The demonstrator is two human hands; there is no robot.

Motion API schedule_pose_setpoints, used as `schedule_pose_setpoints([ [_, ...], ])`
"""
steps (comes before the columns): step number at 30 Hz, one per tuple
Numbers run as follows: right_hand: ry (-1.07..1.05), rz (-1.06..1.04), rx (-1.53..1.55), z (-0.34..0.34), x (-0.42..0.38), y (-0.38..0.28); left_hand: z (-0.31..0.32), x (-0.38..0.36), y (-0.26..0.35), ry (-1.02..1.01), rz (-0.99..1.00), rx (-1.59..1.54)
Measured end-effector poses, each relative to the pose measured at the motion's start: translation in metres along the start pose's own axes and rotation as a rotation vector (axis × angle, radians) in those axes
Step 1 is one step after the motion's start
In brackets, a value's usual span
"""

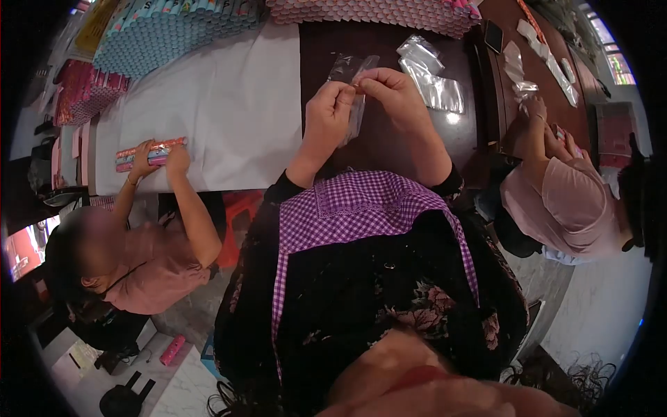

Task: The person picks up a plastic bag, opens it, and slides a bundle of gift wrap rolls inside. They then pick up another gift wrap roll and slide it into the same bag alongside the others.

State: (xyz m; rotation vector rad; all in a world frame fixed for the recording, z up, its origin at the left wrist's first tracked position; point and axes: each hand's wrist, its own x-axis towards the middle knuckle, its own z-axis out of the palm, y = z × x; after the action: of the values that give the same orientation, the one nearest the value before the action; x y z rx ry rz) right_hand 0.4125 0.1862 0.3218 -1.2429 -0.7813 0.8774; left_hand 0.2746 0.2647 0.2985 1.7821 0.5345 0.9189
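Observation:
My left hand [329,111] and my right hand [397,99] meet over the dark tabletop, fingertips pinched together. Between them is a clear plastic bag [342,68], thin and crumpled, which also shows below my fingers. A small orange-brown spot shows at the fingertips; I cannot make out what it is. Just right of my right hand lie more clear plastic bags [443,93], flat and in a loose pile.
White sheeting [243,104] covers the table's left part. Stacked blue tubes [167,42] and pink tubes [375,15] stand at the back. At left, a co-worker's hands hold a bundle of patterned tubes [132,157]. Another co-worker [563,201] works at right, near a phone [493,36].

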Motion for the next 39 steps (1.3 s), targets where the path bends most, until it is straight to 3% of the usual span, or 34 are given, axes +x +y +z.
schedule_pose_setpoints([
  [10,0.017,-0.020,-0.120,-0.005,0.003,0.007,0.001,-0.002,0.011,0.016,0.014,-0.039],
  [12,0.036,0.007,-0.149,-0.002,0.001,0.005,0.000,-0.002,0.012,-0.012,0.129,0.102],
  [16,0.024,0.070,-0.133,0.007,-0.008,0.008,-0.003,-0.007,0.016,-0.094,0.155,0.237],
  [18,-0.002,0.144,-0.253,0.006,-0.013,0.013,-0.004,-0.013,0.007,-0.109,0.260,0.389],
  [22,-0.088,0.155,-0.362,0.006,-0.019,0.032,-0.006,-0.031,-0.017,-0.101,0.290,0.486],
  [25,-0.221,0.168,-0.309,-0.001,-0.013,0.055,-0.013,-0.043,-0.028,-0.135,0.199,0.514],
  [28,-0.174,0.159,-0.281,-0.023,0.005,0.088,-0.030,-0.051,-0.042,-0.122,0.099,0.545],
  [30,-0.023,0.167,-0.541,-0.055,0.035,0.124,-0.043,-0.055,-0.056,0.001,-0.142,0.396],
  [32,0.088,0.068,-0.704,-0.085,0.062,0.149,-0.057,-0.056,-0.064,0.053,-0.081,0.425],
  [33,0.150,-0.034,-0.792,-0.098,0.077,0.162,-0.064,-0.058,-0.064,0.109,-0.203,0.368],
  [35,0.156,0.124,-1.003,-0.118,0.108,0.178,-0.076,-0.059,-0.062,0.233,-0.417,0.208],
  [36,0.298,0.004,-1.043,-0.114,0.116,0.184,-0.082,-0.057,-0.058,0.242,-0.423,0.215],
  [38,0.319,0.165,-1.238,-0.115,0.124,0.195,-0.098,-0.052,-0.051,0.301,-0.702,0.045],
  [39,0.312,0.231,-1.304,-0.114,0.128,0.203,-0.102,-0.050,-0.046,0.343,-0.751,-0.040],
])
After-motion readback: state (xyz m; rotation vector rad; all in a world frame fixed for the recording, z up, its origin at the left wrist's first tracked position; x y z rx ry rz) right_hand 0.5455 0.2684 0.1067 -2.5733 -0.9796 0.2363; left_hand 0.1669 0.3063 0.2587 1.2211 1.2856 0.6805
